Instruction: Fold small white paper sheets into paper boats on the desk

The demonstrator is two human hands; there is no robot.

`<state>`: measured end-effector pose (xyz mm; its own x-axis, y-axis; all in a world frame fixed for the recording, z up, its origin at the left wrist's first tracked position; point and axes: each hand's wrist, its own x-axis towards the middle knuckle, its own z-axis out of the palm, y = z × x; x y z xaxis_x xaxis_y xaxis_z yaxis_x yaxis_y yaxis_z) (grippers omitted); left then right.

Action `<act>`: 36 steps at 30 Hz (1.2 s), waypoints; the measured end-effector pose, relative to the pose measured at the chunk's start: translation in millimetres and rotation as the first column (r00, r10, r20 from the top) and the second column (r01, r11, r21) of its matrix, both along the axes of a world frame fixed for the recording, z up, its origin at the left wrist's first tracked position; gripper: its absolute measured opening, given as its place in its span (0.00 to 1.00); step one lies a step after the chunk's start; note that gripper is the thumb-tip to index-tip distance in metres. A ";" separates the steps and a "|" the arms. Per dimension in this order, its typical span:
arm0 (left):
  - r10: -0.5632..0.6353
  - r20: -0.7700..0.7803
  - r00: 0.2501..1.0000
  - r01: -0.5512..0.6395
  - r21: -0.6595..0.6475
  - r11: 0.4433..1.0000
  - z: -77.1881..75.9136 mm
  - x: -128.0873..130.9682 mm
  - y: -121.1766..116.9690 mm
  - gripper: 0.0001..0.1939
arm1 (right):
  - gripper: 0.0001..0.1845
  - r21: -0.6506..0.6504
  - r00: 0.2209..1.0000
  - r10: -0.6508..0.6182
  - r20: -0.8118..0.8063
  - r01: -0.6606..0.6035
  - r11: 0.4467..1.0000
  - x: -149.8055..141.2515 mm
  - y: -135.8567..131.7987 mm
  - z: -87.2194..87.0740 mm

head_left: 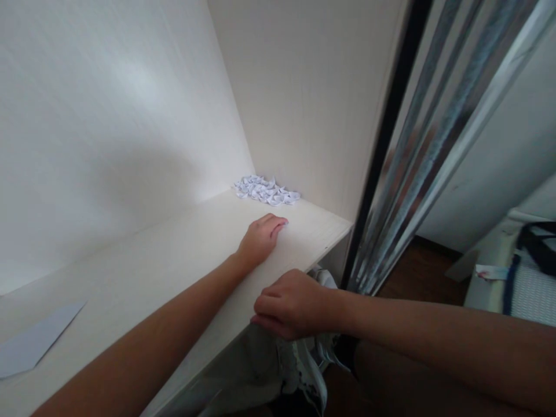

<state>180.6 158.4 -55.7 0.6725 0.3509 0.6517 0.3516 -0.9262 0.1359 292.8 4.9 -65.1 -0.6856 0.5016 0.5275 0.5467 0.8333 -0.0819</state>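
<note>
My left hand [259, 238] reaches out over the pale shelf [182, 249], its thumb and fingers pinched together. A tiny bit of whitish paper [285, 224] shows at its fingertips; most of it is hidden. Just beyond, a heap of small folded white paper pieces [267, 191] lies in the back corner, against the side panel. Closer to me, my right hand [293, 304] is curled at the shelf's front edge, fingers bent inward. Whatever might be inside it is out of sight. A flat sheet of white paper [41, 339] rests on the shelf at the far left.
The shelf's upright side panel [313, 98] stands on the right, next to a shiny metal-framed door edge [417, 150]. Below the shelf are white shoes [302, 370]. At the far right sits a grey woven item with dark straps [534, 272].
</note>
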 end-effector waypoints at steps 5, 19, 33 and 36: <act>0.059 0.003 0.998 -0.059 -0.062 0.996 -3.0 43.9 43.6 0.08 | 0.15 -0.107 0.996 0.029 0.086 -0.020 0.994 -8.4 -4.0 6.8; 0.153 0.009 0.988 -0.152 -0.088 0.984 -6.0 53.6 62.4 0.13 | 0.19 -0.327 0.997 -0.049 0.059 0.066 0.943 -14.2 1.5 19.5; 0.202 -0.104 0.974 -0.212 -0.104 0.972 1.1 -63.7 -33.0 0.12 | 0.28 -0.258 0.978 -0.208 0.001 0.201 0.945 -16.3 7.4 7.6; 0.241 -0.176 0.954 -0.263 -0.114 0.958 6.1 -126.4 -79.4 0.10 | 0.27 -0.171 0.970 -0.238 0.048 0.243 0.955 -16.5 6.5 6.0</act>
<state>54.3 79.0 -49.6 0.6412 0.5994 0.4792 0.5984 -0.7815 0.1767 276.3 11.4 -59.1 -0.5459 0.7358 0.4008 0.7329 0.6511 -0.1970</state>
